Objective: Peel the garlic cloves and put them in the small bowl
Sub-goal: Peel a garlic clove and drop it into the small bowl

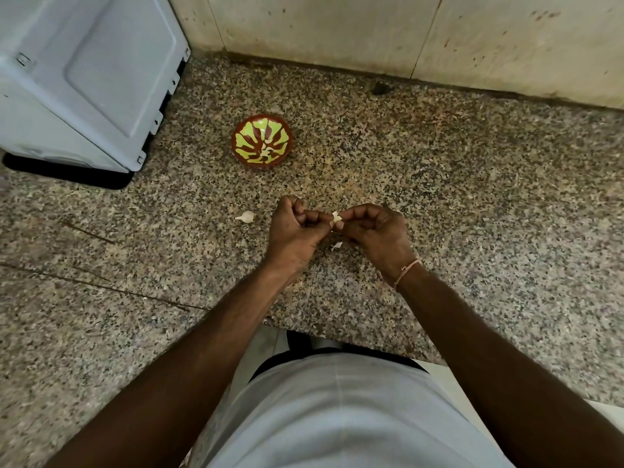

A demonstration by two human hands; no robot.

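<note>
Two hands, left hand (297, 228) and right hand (373, 231), pinch one small white garlic clove (336, 217) between curled fingertips above the speckled granite desk (472, 184). Red-and-green patterned small bowl (262, 141) sits beyond; another unpeeled clove (245, 217) lies left.

The speckled brown granite counter (439, 170) looks polished but dull. At eleven o'clock stands a smooth pale-grey plastic appliance (87, 72). The small round red-and-green bowl (261, 141) is glossy; the beige wall tiles (371, 32) at twelve look matt and stained.

Both hands, left (297, 228) and right (374, 228), meet fingertip to fingertip, fingers curled.
</note>
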